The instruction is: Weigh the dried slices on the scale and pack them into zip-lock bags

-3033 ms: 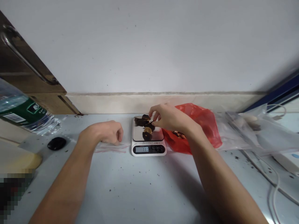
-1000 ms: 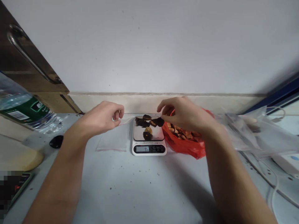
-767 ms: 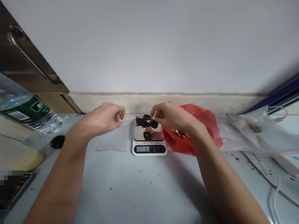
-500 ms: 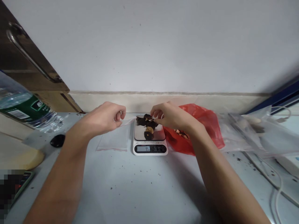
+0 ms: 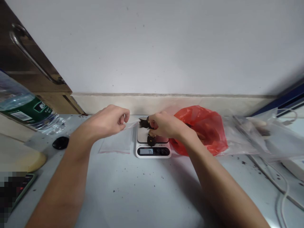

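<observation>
My left hand (image 5: 109, 122) is closed, its thumb and fingers pinching the top edge of a clear zip bag (image 5: 116, 142) that lies on the table. Just right of the bag stands a white kitchen scale (image 5: 140, 156), its display reading what looks like 95; a decimal point cannot be made out. Dark, dried, curled pieces (image 5: 151, 141) lie on the scale's plate, one with a tan side. Over the plate, my right hand (image 5: 161, 125) has its fingers curled round some of these pieces, partly hiding them.
An open red plastic bag (image 5: 213, 133) with pieces inside sits right of the scale. Farther right are clear plastic bags (image 5: 239, 139) and white cables (image 5: 282, 193). A water bottle (image 5: 30, 107) and a black object (image 5: 60, 143) are at left. A wall (image 5: 166, 47) rises behind.
My right hand has moved left and down over the plate, and its fingers have closed on dark pieces there. My left hand still holds the zip bag, almost unmoved.
</observation>
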Demonstrator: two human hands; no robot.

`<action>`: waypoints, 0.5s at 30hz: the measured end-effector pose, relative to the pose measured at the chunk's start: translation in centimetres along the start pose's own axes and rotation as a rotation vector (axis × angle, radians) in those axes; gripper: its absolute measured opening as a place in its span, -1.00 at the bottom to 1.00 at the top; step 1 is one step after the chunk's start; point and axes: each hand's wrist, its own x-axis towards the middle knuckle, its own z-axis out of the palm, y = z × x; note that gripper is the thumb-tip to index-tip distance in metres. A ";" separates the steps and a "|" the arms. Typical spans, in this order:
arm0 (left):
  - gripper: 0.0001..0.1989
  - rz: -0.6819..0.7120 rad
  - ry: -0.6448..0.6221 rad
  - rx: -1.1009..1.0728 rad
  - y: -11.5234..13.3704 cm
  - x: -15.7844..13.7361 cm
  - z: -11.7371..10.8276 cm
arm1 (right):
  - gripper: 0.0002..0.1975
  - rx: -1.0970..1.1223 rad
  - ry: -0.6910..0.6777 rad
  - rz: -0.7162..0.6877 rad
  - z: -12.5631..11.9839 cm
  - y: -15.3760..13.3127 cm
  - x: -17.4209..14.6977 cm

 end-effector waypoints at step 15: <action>-0.91 0.014 -0.026 -0.012 -0.6 0.4 0.4 | -0.89 0.173 -0.011 0.010 -0.6 0.6 -0.2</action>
